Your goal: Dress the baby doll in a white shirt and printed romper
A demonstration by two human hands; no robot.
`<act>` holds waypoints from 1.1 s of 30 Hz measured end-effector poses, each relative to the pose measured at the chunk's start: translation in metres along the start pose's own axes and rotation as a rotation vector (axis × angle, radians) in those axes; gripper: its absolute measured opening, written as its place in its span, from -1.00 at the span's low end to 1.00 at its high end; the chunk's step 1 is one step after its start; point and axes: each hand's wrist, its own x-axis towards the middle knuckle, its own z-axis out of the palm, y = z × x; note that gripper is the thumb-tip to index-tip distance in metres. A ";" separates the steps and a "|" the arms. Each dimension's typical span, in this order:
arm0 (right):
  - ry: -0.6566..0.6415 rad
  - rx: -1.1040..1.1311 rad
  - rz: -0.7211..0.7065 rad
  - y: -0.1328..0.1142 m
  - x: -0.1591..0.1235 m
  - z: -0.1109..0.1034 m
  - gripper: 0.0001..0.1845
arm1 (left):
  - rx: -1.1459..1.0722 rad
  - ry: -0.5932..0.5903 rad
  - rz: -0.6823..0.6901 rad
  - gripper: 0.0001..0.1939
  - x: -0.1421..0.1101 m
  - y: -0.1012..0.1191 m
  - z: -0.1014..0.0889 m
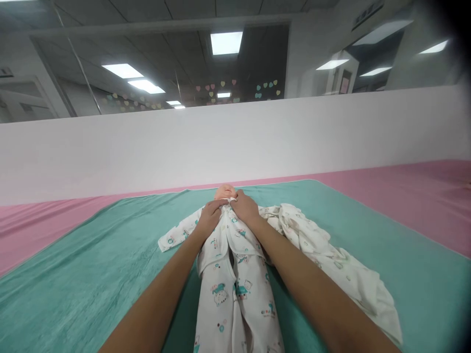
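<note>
— Our left grip [209, 219] and right grip [245, 206] look closed, don't they, with the fingers pinching the collar of the printed white romper [235, 294]?

— Yes, clenched on the cloth just below the head of the baby doll [225, 191].

— How does the doll lie from where we stand?

— Face up, its long axis running straight away from us, head far and legs near. Neither hand is clearly nearer.

— What's around it?

— A crumpled white printed cloth [324, 245] lies to our right of the doll, on a teal towel [91, 274] spread over a pink sheet [423, 196].
</note>
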 end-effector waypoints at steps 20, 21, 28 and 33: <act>-0.038 -0.099 -0.465 -0.003 -0.126 -0.024 -0.43 | -0.004 -0.031 0.156 -0.61 -0.053 0.016 -0.013; -0.051 -0.117 -0.467 -0.006 -0.129 -0.025 -0.41 | -0.018 -0.032 0.157 -0.62 -0.053 0.016 -0.014; -0.022 -0.160 -0.470 -0.020 -0.140 -0.024 -0.38 | -0.145 -0.006 0.078 -0.66 -0.053 0.013 -0.011; -0.003 -0.091 -0.532 -0.020 -0.139 -0.026 -0.40 | -0.267 0.043 -0.118 -0.69 -0.054 0.029 -0.013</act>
